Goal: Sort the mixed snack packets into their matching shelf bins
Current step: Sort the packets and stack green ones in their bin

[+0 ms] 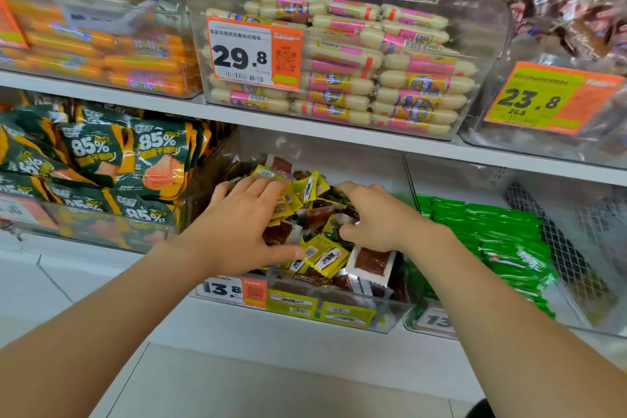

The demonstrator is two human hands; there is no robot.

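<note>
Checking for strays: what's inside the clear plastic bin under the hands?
Jumbled small yellow packets and white-edged brown packets. Left hand and right hand cover the middle; deeper layers unseen.

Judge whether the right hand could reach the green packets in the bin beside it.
Probably yes: the right hand is in the neighbouring bin, the green packets lie uncovered, with only a clear bin wall between.

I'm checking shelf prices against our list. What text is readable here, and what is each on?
"29.8": orange-and-white price tag on the clear bin of white sausages.
"23.8" over "26.8": yellow-and-orange price tag, clear upper right bin.
"85%": dark green and orange pouches.
"13.8": white-and-orange tag, clear bin of yellow packets.
"13", rest hidden: white tag, clear bin of green packets.
Smaller print: too blurred.
</note>
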